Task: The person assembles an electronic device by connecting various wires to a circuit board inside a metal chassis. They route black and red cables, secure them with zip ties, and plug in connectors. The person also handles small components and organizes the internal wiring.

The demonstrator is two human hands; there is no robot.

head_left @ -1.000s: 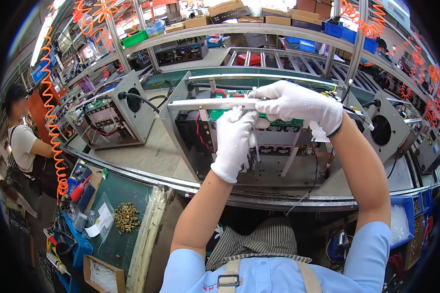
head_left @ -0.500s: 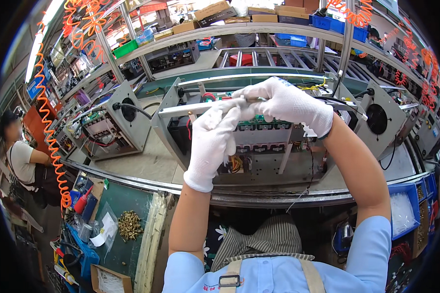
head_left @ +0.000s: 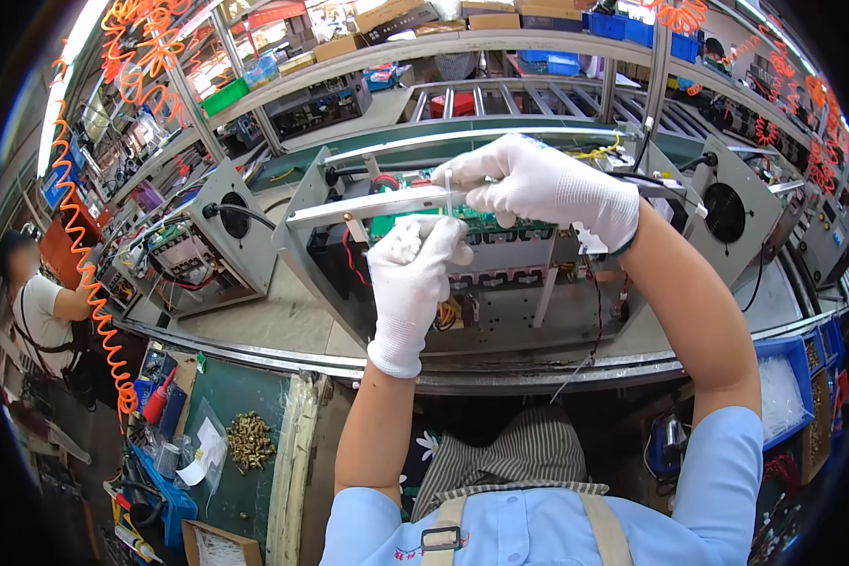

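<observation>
My left hand (head_left: 411, 294), in a white knit glove, is closed in front of an opened grey metal equipment chassis (head_left: 321, 294). Small white knobbly pieces (head_left: 406, 243) show at its curled fingers; their kind is unclear. A thin white strip (head_left: 449, 192) stands upright between my hands, its lower end at my left fingertips. My right hand (head_left: 557, 193), also gloved, reaches over from the right and pinches the strip near its top. Behind and below lie a green circuit board (head_left: 486, 223) and the chassis's pale top rail (head_left: 368, 205).
Similar chassis with round fans stand left (head_left: 222, 236) and right (head_left: 740, 203). Brass fittings (head_left: 251, 441) lie on a green bench at lower left. A blue bin (head_left: 794, 424) of thin white strips sits at right. Orange coiled hoses (head_left: 90, 283) hang left, near another person (head_left: 47, 311).
My hands have drawn slightly apart, the left one lower, and the white strip now shows clearly between them. The whole view has shifted a little.
</observation>
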